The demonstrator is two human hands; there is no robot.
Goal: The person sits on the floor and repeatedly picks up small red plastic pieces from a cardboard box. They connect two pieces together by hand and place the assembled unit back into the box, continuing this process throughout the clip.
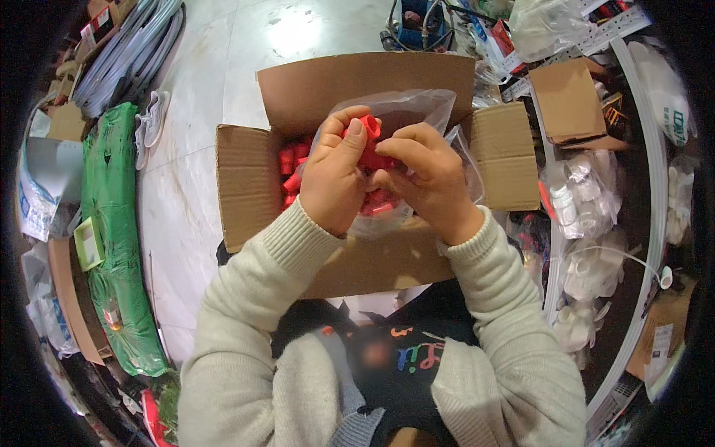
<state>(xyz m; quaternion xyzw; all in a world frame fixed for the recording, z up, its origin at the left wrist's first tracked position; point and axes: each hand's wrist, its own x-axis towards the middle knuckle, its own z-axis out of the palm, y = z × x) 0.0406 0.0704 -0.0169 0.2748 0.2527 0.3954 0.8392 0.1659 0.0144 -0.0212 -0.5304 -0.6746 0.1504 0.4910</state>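
Observation:
An open cardboard box (357, 257) stands in front of me, lined with a clear plastic bag (428, 104). Several red plastic pipe fittings (289, 160) lie in it. Above them my left hand (335, 175) is closed around a red pipe fitting (370, 128), whose round open end points up past my thumb. My right hand (432, 179) is close beside it, its fingers bent and drawn together near the fitting's lower part. Whatever those fingers hold is hidden.
Left of the box, a long green-wrapped bundle (112, 223) lies on the pale tiled floor (201, 89), with coiled grey hose (134, 48) beyond it. To the right are a small carton (568, 100) and bags of white fittings (585, 194). A blue crate (418, 30) stands at the back.

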